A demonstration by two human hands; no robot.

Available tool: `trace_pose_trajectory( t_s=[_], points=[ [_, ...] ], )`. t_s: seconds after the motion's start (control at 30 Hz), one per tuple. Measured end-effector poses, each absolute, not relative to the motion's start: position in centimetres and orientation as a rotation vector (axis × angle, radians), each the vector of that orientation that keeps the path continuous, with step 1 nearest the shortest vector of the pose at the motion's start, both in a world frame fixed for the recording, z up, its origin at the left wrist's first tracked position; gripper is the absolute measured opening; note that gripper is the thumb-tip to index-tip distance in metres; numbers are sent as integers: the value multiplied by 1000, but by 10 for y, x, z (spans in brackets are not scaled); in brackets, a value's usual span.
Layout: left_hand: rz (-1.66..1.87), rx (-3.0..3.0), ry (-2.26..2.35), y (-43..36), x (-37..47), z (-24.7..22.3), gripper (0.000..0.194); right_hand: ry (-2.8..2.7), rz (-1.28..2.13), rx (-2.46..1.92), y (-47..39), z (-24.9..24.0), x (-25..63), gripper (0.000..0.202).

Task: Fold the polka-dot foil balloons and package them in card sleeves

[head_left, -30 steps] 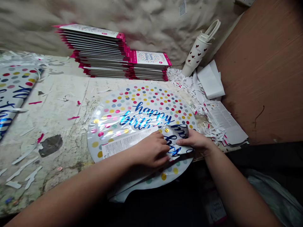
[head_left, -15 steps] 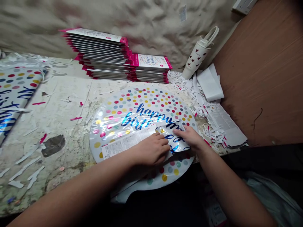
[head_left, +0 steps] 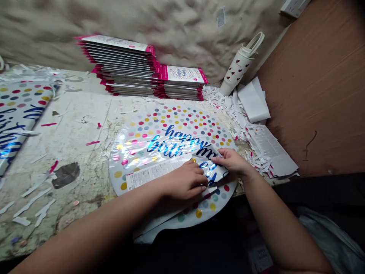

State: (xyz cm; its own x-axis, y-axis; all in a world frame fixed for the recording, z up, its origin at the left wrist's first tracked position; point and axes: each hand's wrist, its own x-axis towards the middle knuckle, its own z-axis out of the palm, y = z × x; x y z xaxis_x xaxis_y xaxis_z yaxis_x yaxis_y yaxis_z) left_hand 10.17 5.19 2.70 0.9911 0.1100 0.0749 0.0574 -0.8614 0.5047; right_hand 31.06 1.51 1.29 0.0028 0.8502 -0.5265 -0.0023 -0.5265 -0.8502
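A round, flat foil balloon [head_left: 182,118] with coloured dots and blue lettering lies at the table's front edge. On it rests a printed card [head_left: 154,171], partly under my left hand [head_left: 186,179]. The fingers of that hand are curled down onto the card's right part and the foil beside it. My right hand [head_left: 234,163] pinches the edge of a folded flap of the foil between thumb and fingers, just right of my left hand. My left palm and forearm hide part of the card.
Stacked pink-edged packages [head_left: 125,68] stand at the back, beside a white tumbler [head_left: 237,68] with hearts. Paper scraps [head_left: 225,106] and printed sheets [head_left: 270,148] lie right. Another dotted foil piece [head_left: 23,110] is at the far left. A brown panel [head_left: 319,91] rises right.
My right hand has shifted slightly right with the foil flap, opening a wider gap from my left hand. More of the blue lettering shows.
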Motion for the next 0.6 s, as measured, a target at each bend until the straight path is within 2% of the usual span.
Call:
trace_pose_trajectory(
  t_s=[0.2, 0.47, 0.6],
  points=[
    [72, 2526, 147, 52, 105, 28, 22, -913, 1550, -1630, 15, 9, 314, 37],
    [164, 2678, 110, 49, 103, 32, 13, -964, 1623, -1638, -1, 20, 297, 29],
    [171, 2724, 109, 46, 103, 34, 11, -822, 1499, -1693, -2, 20, 295, 30]
  ],
)
